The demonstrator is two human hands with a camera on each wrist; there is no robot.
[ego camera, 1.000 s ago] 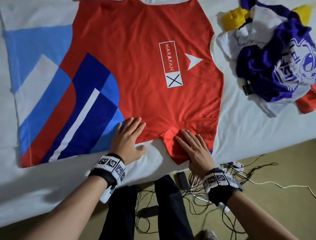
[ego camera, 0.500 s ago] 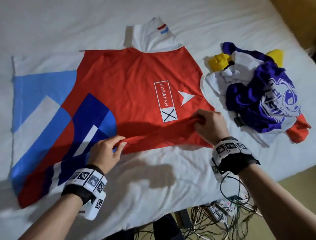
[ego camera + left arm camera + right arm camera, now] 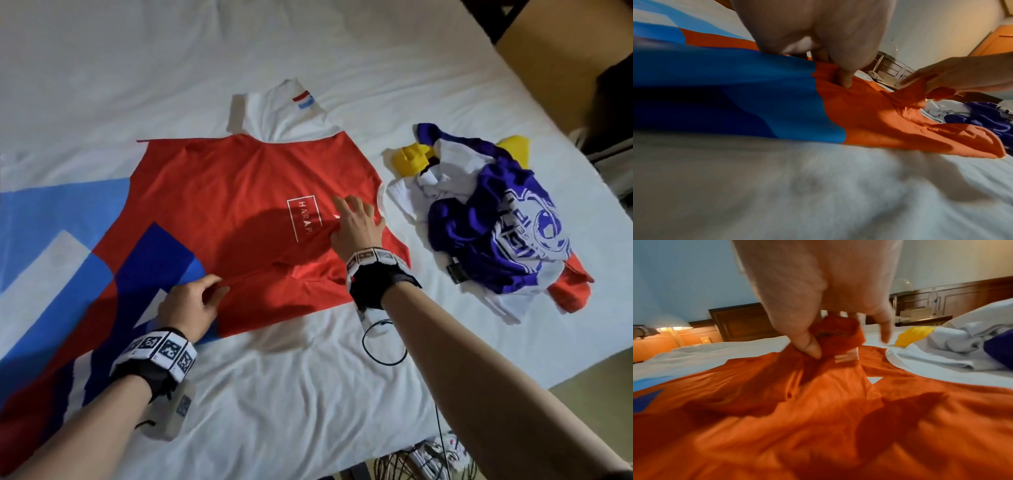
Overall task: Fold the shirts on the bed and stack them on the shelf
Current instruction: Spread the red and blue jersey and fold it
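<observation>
A wide bed with a rumpled white sheet [image 3: 308,394] carries everything here. Spread flat across its middle and running off toward its left edge lies a large red shirt with blue and white colour blocks and a white boxed logo [image 3: 222,192]; its white sleeve with a small red-and-blue stripe points toward the far side of the bed, and its near side is doubled over onto the body, leaving a raised fold. Toward the right edge of the bed, just beside the red shirt and apart from it, sits a crumpled heap of purple, white, yellow and red shirts [image 3: 493,219]. The left hand [image 3: 191,306] rests at the near fold where red meets blue, thumb and curled fingers pinching the fabric. The right hand [image 3: 358,224] is over the chest logo; the right wrist view shows its thumb and fingers [image 3: 807,344] gripping a bunched piece of red cloth, with the little finger held loose. Both wrists wear black bands with square black-and-white markers [image 3: 161,349]. A thin black cable [image 3: 383,342] loops on the sheet under the right forearm.
</observation>
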